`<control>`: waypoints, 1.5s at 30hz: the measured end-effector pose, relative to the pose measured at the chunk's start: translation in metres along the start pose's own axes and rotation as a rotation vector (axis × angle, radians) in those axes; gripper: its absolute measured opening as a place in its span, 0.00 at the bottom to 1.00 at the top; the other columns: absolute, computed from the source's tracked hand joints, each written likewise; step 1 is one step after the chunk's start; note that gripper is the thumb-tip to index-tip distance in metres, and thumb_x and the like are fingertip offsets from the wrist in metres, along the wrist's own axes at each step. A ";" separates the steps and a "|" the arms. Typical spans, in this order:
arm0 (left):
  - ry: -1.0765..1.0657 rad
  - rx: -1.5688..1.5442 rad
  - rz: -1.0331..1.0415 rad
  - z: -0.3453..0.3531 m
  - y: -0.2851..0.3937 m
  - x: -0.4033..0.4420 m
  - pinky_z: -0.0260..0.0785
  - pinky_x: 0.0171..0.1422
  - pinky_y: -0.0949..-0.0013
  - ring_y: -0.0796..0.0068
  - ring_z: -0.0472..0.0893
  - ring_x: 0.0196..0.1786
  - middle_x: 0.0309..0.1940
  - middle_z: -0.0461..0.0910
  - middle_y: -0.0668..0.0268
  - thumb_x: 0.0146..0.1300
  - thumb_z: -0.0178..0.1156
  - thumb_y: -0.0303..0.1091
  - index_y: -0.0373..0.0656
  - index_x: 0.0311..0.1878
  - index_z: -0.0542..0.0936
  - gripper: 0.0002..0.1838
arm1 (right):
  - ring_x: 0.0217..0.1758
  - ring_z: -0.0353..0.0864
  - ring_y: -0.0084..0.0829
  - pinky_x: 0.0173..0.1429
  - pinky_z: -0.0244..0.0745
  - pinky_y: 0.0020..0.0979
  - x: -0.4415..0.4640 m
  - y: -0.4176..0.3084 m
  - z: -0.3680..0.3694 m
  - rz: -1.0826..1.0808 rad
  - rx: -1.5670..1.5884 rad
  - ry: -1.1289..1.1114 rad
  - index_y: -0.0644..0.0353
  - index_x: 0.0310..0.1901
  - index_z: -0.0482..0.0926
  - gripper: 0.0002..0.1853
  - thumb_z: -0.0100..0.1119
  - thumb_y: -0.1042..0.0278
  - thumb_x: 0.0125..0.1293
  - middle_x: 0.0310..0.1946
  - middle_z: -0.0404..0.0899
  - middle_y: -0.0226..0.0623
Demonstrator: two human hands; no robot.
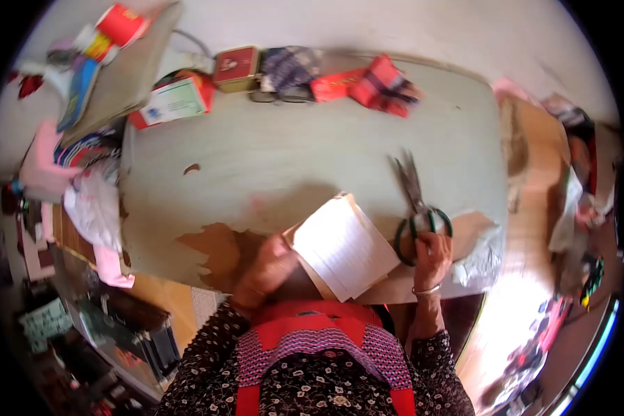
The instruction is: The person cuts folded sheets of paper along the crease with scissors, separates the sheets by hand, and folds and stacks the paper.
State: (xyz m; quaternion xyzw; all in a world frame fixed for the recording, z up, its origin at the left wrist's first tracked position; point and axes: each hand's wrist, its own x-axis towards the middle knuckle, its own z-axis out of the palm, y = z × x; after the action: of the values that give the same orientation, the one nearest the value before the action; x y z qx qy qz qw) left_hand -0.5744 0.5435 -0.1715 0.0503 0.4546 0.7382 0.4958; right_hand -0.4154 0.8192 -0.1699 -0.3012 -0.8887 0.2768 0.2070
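Note:
My left hand [269,267] is closed on the left edge of a small stack of lined paper [343,243], with brownish sheets showing beneath the white top one. The stack is tilted, close to my body at the table's near edge. To its right, my right hand [433,256] grips the handles of a pair of scissors [414,187]. These have dark green handle loops, and their blades point away from me, slightly apart. Some fingers of my right hand are hidden behind the handle.
The pale table [291,152] has a peeled brown patch [218,253] at its near edge. Along the back stand a red tin [236,68], folded plaid cloth [291,68], glasses [281,96] and a red plaid cloth [385,87]. Crumpled plastic [480,263] lies at right.

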 end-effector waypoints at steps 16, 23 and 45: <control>0.414 0.030 0.093 0.053 -0.042 0.027 0.68 0.53 0.69 0.77 0.76 0.46 0.45 0.79 0.65 0.64 0.58 0.37 0.33 0.56 0.73 0.21 | 0.41 0.73 0.41 0.47 0.69 0.37 0.094 -0.001 0.067 -0.349 0.122 0.028 0.61 0.32 0.76 0.03 0.58 0.77 0.54 0.32 0.77 0.38; 0.404 -0.283 0.374 0.005 0.000 -0.066 0.69 0.60 0.60 0.69 0.75 0.55 0.55 0.74 0.62 0.66 0.54 0.28 0.40 0.60 0.70 0.19 | 0.32 0.75 0.21 0.39 0.70 0.23 0.105 -0.020 0.061 0.027 0.788 -0.141 0.63 0.35 0.79 0.05 0.61 0.79 0.56 0.28 0.78 0.29; 0.422 -0.413 0.117 -0.059 0.014 -0.185 0.65 0.65 0.62 0.65 0.74 0.58 0.54 0.75 0.62 0.53 0.60 0.23 0.38 0.64 0.65 0.32 | 0.25 0.74 0.22 0.32 0.73 0.24 -0.029 -0.149 0.149 0.085 0.789 -0.261 0.65 0.39 0.75 0.05 0.55 0.79 0.62 0.26 0.76 0.34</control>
State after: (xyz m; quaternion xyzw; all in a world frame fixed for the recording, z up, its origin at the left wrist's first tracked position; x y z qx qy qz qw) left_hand -0.5220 0.3619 -0.1266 -0.1801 0.3839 0.8366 0.3468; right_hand -0.5368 0.6464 -0.1971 -0.1979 -0.7201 0.6401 0.1805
